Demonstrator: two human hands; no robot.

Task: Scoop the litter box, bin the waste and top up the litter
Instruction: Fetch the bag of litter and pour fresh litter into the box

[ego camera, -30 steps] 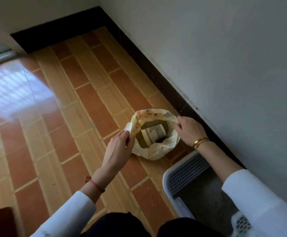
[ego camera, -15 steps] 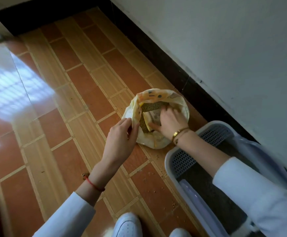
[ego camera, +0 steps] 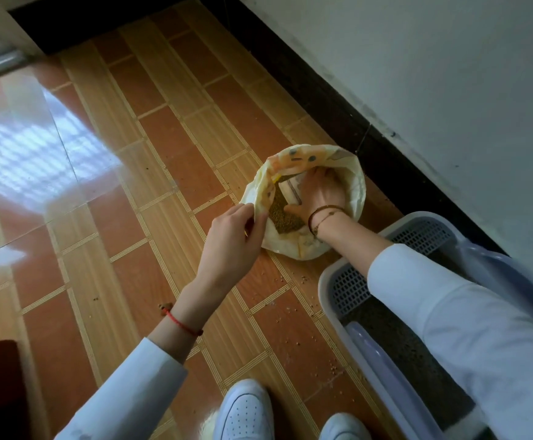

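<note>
Looks like we're at the top-up part. Our left hand [ego camera: 230, 239] pinches the rim of the bag [ego camera: 309, 160] to hold it open, and our right hand [ego camera: 320, 193] is down inside on a pale scoop [ego camera: 290, 193] lying on the litter; can't tell if the fingers have closed on it. The box [ego camera: 347, 290] sits just beside the bag, against the wall [ego camera: 449, 74]. Whether scooping's done, can't tell. Tight on the wall side, loads of floor [ego camera: 138, 192] to the left.
</note>
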